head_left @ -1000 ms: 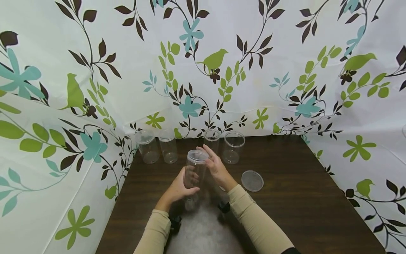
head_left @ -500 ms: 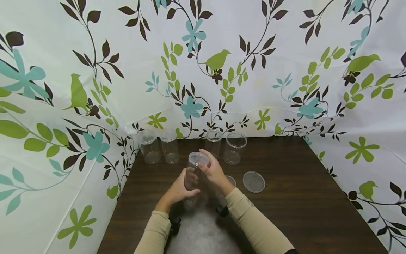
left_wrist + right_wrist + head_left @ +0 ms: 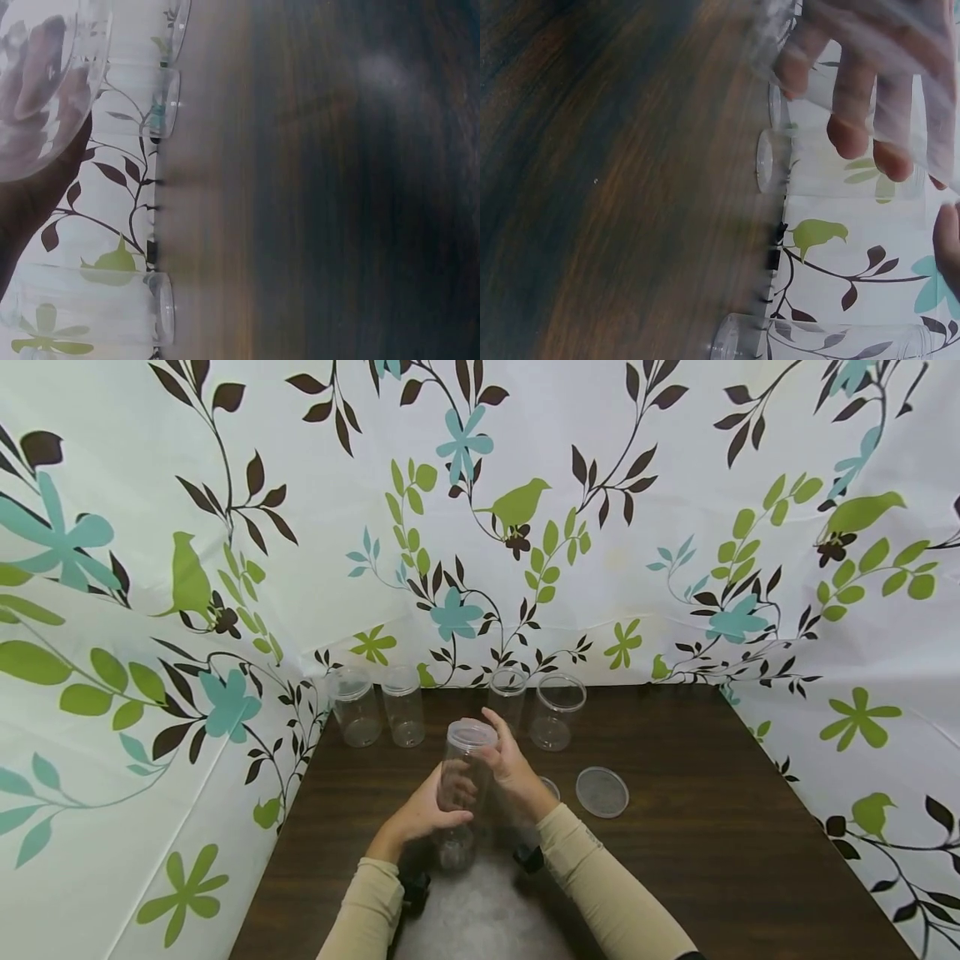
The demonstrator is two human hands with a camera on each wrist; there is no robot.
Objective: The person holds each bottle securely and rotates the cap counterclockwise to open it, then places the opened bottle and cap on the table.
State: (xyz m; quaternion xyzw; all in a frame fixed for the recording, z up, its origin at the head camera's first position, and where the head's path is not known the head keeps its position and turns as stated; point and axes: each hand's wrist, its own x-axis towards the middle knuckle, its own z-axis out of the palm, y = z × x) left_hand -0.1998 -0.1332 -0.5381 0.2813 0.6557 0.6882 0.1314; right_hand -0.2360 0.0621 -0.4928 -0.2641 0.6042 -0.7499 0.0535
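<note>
A tall clear plastic jar (image 3: 459,777) stands upright in my left hand (image 3: 417,817), whose fingers and thumb grip its body. In the right wrist view, fingers (image 3: 851,112) show through the clear wall. A clear lid (image 3: 472,733) sits on the jar's top. My right hand (image 3: 517,777) is at the right side of this lid, index finger straight and raised behind the rim, thumb at the near edge. Only the thumb (image 3: 949,244) of that hand shows clearly at the edge of the right wrist view.
Two clear jars, one wide (image 3: 355,710) and one narrow (image 3: 403,708), stand at the back left of the dark wooden table (image 3: 690,843). A narrow jar (image 3: 508,693) and a wider jar (image 3: 557,714) stand right of centre. A loose round lid (image 3: 602,792) lies on the right.
My right fingers closed in around the lid, then the index finger straightened away from it. My left hand keeps its hold on the jar, nearly in place.
</note>
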